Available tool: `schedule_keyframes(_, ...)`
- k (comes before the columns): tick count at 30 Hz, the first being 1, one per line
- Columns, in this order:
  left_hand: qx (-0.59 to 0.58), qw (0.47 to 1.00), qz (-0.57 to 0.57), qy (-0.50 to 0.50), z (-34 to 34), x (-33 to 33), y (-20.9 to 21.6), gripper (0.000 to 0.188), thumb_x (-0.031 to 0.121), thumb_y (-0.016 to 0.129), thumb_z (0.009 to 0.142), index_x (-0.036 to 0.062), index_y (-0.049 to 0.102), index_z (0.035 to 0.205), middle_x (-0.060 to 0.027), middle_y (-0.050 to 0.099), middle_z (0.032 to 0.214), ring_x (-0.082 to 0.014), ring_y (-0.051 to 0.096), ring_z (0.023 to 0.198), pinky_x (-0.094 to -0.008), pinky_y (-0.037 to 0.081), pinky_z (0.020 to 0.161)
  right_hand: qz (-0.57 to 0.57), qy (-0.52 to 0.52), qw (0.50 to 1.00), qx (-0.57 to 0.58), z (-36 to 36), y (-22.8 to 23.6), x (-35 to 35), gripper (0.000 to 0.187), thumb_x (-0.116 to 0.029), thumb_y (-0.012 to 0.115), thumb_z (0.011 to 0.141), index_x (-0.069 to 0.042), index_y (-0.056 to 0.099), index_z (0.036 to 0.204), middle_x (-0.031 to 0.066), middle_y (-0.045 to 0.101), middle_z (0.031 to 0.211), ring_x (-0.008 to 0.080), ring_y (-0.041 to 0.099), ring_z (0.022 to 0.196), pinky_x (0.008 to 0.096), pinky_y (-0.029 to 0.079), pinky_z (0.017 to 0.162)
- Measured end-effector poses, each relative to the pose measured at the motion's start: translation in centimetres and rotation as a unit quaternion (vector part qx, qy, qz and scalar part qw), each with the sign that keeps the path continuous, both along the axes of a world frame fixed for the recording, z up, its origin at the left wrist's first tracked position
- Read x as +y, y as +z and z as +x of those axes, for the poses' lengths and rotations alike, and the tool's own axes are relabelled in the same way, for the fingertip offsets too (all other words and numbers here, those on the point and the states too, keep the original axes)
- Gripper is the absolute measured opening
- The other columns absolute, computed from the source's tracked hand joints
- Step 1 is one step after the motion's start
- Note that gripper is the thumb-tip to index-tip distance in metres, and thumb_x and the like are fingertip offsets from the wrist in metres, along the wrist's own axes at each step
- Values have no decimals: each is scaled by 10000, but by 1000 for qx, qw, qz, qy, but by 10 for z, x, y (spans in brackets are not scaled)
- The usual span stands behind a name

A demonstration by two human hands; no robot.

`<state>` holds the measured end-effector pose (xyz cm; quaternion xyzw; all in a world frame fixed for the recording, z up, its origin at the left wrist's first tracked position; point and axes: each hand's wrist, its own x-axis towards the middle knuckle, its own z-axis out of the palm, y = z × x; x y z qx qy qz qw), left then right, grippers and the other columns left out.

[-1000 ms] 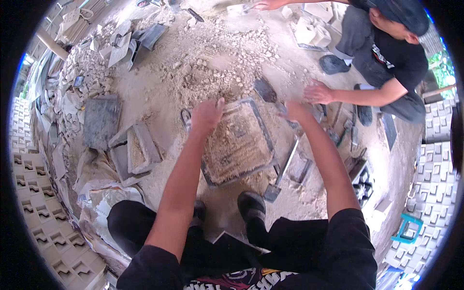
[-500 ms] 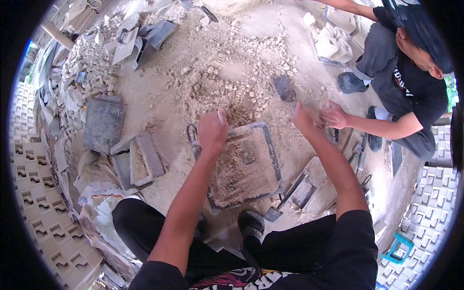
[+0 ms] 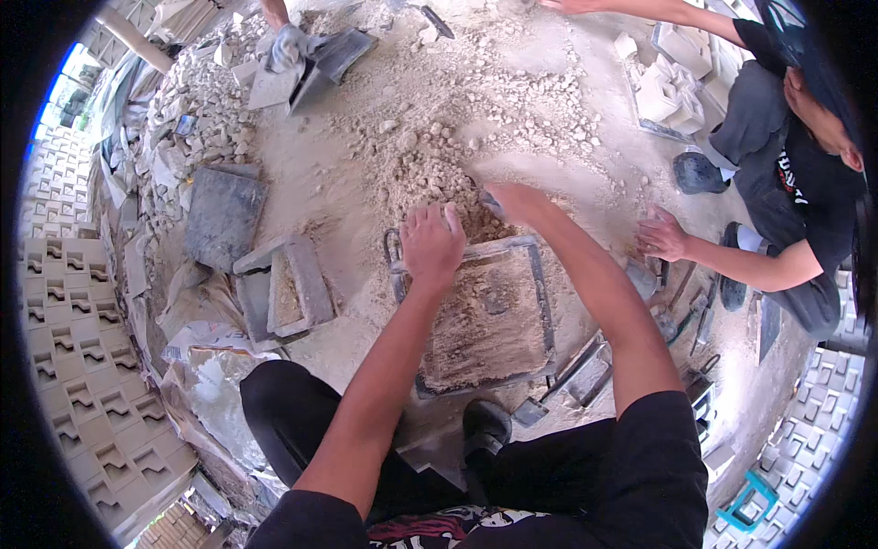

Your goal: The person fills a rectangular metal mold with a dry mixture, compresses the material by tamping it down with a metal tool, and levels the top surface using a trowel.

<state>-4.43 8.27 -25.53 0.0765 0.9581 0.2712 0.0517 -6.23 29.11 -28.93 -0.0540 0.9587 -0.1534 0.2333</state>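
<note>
A square metal mould frame (image 3: 540,302) lies in front of me, filled with pale brown, sandy powder (image 3: 480,329). Over its far left corner is my left hand (image 3: 433,245), its fingers stretched toward the heap of crumbly powder (image 3: 430,174) and its thumb apart; it holds nothing that I can see. Beyond the frame's far edge, my right hand (image 3: 517,203) is closed on a dark flat piece (image 3: 492,203), low against the powder. Most of that piece is hidden by the hand.
A co-worker (image 3: 777,174) crouches at the right, one hand (image 3: 662,234) near hand tools. Another person's gloved hand (image 3: 289,48) touches dark plates (image 3: 343,55) at the far left. Nearer lie a dark slab (image 3: 224,218), a block mould (image 3: 302,288) and a long-handled tool (image 3: 530,412).
My right hand has moved left to the powder, and the dark piece has left its spot on the ground. My left fingers have straightened. A gloved hand has appeared at the far left.
</note>
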Motion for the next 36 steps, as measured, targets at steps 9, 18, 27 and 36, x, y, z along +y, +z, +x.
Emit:
schedule_keyframes(9, 19, 1000, 16, 15, 7, 4, 2, 585, 418, 304, 972, 13, 391, 1385, -194, 409, 1418, -322, 331, 1353, -475, 215, 1125, -106, -70, 992, 21, 29, 29, 10, 405, -359, 595, 903, -71, 520, 1178, 195, 645, 1000, 328, 637, 837, 418, 500, 791)
schedule_keyframes(18, 21, 921, 385, 53, -2, -30, -10, 539, 358, 275, 999, -40, 426, 1330, -220, 463, 1358, -334, 403, 1298, -397, 282, 1091, -55, -85, 994, 30, 90, 133, 16, 478, -436, 588, 879, -68, 534, 1179, 206, 639, 822, 335, 629, 761, 407, 497, 747)
schedule_keyframes(27, 41, 940, 336, -33, 92, -77, -5, 506, 335, 276, 1008, -37, 509, 1260, -229, 534, 1275, -347, 448, 1257, -402, 290, 1088, 9, 2, 999, 31, 194, 145, -43, 584, -490, 542, 881, -75, 478, 1286, 237, 637, 927, 384, 625, 923, 487, 490, 808)
schedule_keyframes(36, 83, 964, 240, -73, 137, -98, -13, 531, 324, 306, 995, -97, 417, 1299, -269, 477, 1316, -363, 393, 1296, -440, 205, 1138, 110, 72, 976, 176, 228, 157, -73, 250, -193, 530, 879, -68, 478, 1089, 173, 629, 911, 372, 655, 697, 483, 529, 593)
